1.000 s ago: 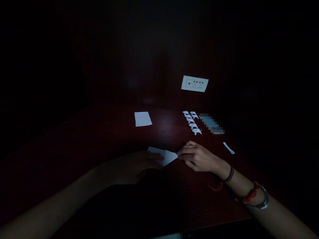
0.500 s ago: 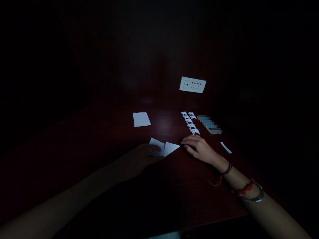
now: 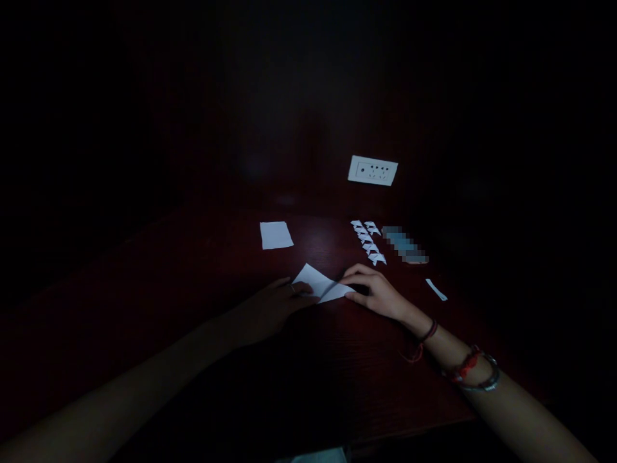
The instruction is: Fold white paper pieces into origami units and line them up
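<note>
A white sheet of paper (image 3: pixel 315 280) with a crease lies on the dark red table between my hands. The fingers of my left hand (image 3: pixel 277 305) rest on its left part, with the thumb and fingertips on the paper. My right hand (image 3: pixel 373 291) has its thumb and index finger closed on the paper's right corner. Up and to the left lies a squarish stack of white paper (image 3: pixel 276 235). Several small folded white paper pieces (image 3: pixel 366 243) stand in two rows beyond my right hand.
A phone (image 3: pixel 405 244) with a blurred screen lies right of the folded pieces. Nearer is a narrow white strip (image 3: pixel 436 289). A white socket panel (image 3: pixel 373 170) is on the wall behind. The table's front edge (image 3: pixel 409 432) shows below.
My right hand has moved left and taken hold of the paper's right corner. The paper's right part is opened flatter than before. The view has shifted slightly.
</note>
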A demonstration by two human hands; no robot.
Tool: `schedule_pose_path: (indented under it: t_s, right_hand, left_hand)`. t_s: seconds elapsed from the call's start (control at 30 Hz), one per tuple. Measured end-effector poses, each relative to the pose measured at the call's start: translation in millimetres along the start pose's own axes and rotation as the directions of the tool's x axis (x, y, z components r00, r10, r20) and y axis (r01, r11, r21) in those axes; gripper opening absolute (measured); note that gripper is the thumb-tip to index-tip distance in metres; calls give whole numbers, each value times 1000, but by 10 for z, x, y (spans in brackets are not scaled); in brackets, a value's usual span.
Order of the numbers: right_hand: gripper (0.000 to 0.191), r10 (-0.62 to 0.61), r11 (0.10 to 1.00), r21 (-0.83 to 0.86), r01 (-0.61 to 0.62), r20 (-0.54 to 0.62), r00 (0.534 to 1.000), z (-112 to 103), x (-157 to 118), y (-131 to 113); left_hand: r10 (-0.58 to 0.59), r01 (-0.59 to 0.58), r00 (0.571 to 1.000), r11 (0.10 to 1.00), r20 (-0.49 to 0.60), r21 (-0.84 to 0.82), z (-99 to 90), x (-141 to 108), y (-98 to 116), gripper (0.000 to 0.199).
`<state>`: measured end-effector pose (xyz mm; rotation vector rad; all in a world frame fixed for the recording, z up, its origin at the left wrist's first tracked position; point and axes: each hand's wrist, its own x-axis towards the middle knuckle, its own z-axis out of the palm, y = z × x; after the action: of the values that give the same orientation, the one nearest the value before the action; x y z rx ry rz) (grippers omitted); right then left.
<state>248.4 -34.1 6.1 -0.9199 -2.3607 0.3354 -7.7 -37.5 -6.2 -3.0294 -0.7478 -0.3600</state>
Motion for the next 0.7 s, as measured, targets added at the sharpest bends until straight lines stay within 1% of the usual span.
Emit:
schedule_pose_path:
  t_s: [0.1, 0.2, 0.3, 0.37, 0.43, 0.5, 0.53, 0.6, 0.63, 0.7]
  right_hand:
    - [21, -67, 997, -27, 69, 64, 996, -25, -8, -31]
    - [26, -121, 992, -3, 124, 182, 976, -56, -13, -57]
    - [29, -135, 991, 43, 128, 266, 954, -96, -19, -75]
    - [26, -116, 993, 68, 101, 273, 955, -115, -24, -73]
    - [23, -50, 996, 82, 34, 205, 977, -116, -29, -46]
    - [26, 74, 991, 106, -83, 88, 993, -90, -33, 7]
    - [31, 147, 980, 132, -151, 36, 988, -68, -32, 39]
    - [45, 288, 928, 244, -280, 5, 958, -9, -24, 95]
    - [49, 336, 890, 321, -324, 18, 942, 24, -16, 113]
    - [54, 389, 809, 465, -359, 35, 921, 90, 9, 116]
  left_hand:
    - [18, -18, 1000, 999, 6, -31, 20, -15, -54, 60]
    - [27, -26, 1000, 999, 14, -40, 42, -37, -106, 61]
    - [29, -29, 1000, 999, 11, -38, 48, -55, -126, 62]
    - [19, -19, 1000, 1000, 1, -20, 43, -59, -113, 59]
    - [19, -19, 999, 1000, -27, 8, 38, -54, -81, 53]
    - [27, -25, 998, 999, -61, 36, 37, -41, -39, 47]
    - [35, -32, 997, 998, -70, 48, 38, -32, -17, 44]
    - [60, -56, 996, 996, -67, 66, 42, -11, 23, 41]
    - [76, -73, 996, 995, -54, 72, 45, 1, 40, 41]
    - [106, -103, 994, 992, -35, 73, 61, 20, 61, 40]
